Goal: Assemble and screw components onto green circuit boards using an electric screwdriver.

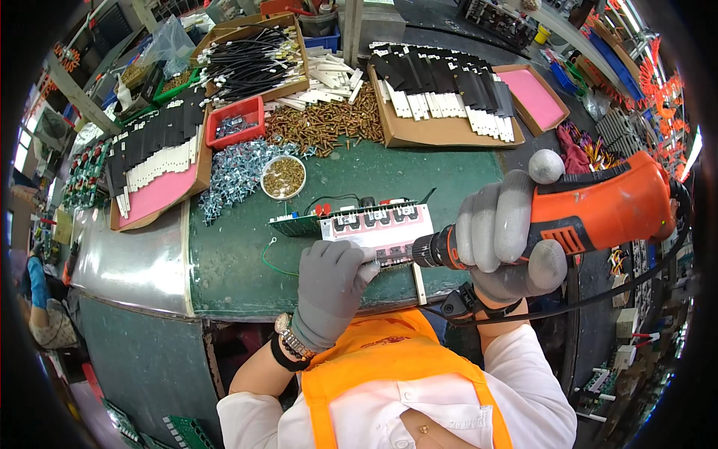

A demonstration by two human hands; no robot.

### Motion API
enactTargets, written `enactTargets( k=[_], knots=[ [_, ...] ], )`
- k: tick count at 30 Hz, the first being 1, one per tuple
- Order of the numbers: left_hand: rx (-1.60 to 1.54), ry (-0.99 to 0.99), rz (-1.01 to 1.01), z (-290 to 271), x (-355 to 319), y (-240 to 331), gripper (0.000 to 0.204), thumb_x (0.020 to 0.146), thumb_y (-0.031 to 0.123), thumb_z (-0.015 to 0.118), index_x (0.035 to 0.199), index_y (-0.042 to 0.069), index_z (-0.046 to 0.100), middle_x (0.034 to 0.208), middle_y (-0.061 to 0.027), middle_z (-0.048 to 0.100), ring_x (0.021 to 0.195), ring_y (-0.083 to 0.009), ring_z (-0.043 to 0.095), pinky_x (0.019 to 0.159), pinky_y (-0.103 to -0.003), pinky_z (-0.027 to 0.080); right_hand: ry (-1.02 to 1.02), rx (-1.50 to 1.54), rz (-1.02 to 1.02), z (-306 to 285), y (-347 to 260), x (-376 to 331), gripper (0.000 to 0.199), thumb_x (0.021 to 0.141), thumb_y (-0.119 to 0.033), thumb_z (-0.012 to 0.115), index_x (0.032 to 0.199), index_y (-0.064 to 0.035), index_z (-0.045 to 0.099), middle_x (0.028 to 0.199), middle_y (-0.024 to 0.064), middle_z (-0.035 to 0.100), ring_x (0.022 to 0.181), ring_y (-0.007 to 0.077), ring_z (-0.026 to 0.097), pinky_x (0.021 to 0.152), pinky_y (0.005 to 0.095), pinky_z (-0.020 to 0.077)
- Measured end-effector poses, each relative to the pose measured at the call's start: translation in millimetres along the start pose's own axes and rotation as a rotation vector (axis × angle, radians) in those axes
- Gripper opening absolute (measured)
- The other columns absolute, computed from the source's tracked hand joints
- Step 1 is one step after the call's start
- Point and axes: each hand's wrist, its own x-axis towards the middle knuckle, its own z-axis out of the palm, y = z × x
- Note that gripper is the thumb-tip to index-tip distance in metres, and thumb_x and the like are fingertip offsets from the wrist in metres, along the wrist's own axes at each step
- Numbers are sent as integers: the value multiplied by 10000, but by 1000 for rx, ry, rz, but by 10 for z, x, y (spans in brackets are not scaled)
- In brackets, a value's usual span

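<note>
In my grey-gloved right hand (497, 232) is an orange and black power drill (598, 206), held sideways with its chuck toward the left. The bit reaches over the near edge of a white, pink-striped heatsink plate (385, 233). My left hand (329, 280), also gloved, has its fingers pinched by the bit's tip. What they hold is too small to make out. Black components (376, 218) line the plate. Along its far side runs a green circuit board (295, 224) with red parts. A green wire (271, 258) with a ring end lies to the left.
Beyond lie silvery metal clips (239, 173), a round tub of small brass-coloured pieces (283, 177), a heap of brass-coloured screws (329, 127) and a red bin (235, 122). Cardboard trays (449, 133) hold black-and-white strips. The drill's black cable (598, 295) hangs at the right.
</note>
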Motion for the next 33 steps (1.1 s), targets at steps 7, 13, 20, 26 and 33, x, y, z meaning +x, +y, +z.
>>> enactTargets(
  k=[7,13,20,26,33],
  knots=[
    [-84,-8,52,30,-34,-18,257,740,105,733,981,119,645,828,-27,613,796,-259,557,735,-378,414,149,58,153,-13,-82,-69,731,790,-269,792,1370,-103,380,656,-3,560,481,157,516,469,302,419],
    [-65,-15,50,75,-7,22,431,744,108,721,1162,99,617,838,-4,619,808,-216,564,762,-374,387,116,-24,118,-6,-35,-80,681,829,-254,741,1366,-68,364,647,0,529,467,142,484,454,286,387],
    [26,-10,58,65,-84,18,414,734,133,733,1134,96,632,905,-29,631,829,-257,562,799,-390,402,83,-75,180,-8,92,-89,668,835,-234,729,1371,-102,353,598,-11,479,418,128,415,410,282,316],
    [280,15,125,151,-427,159,375,779,276,703,1124,144,641,1066,-28,610,864,-236,558,778,-390,415,68,-2,226,62,84,-84,694,794,-132,758,1343,5,356,687,31,576,595,139,572,569,270,485],
    [458,41,78,398,-473,189,427,767,325,653,1162,168,609,1096,-37,546,888,-175,492,738,-336,395,-125,-348,191,77,95,-40,625,799,-146,757,1285,1,393,655,23,561,524,147,531,483,289,456]
  ],
)
